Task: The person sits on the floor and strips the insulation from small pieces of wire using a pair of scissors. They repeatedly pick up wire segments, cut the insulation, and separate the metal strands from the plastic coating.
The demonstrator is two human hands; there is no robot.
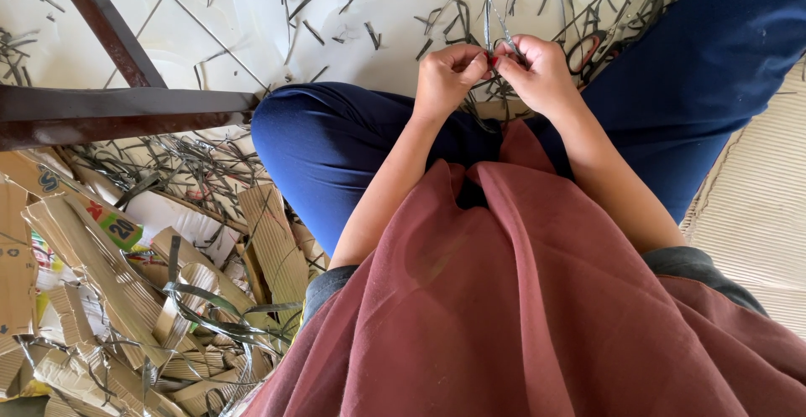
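Observation:
My left hand (447, 75) and my right hand (537, 71) meet in front of me, above my crossed legs in dark blue trousers (336, 144). Both pinch thin grey strips (491, 22) that rise from between the fingertips toward the top of the view. The fingers of both hands are closed tightly on the strips where they cross. A reddish-brown cloth (520, 299) drapes over my lap in the foreground. What the strips form between my fingers is hidden.
Several loose grey strips (369, 14) litter the white tiled floor (227, 31). Scissors with red handles (588, 52) lie right of my hands. Torn cardboard pieces (92, 299) pile at lower left under a dark wooden furniture frame (117, 110). A ribbed beige mat (756, 215) lies at right.

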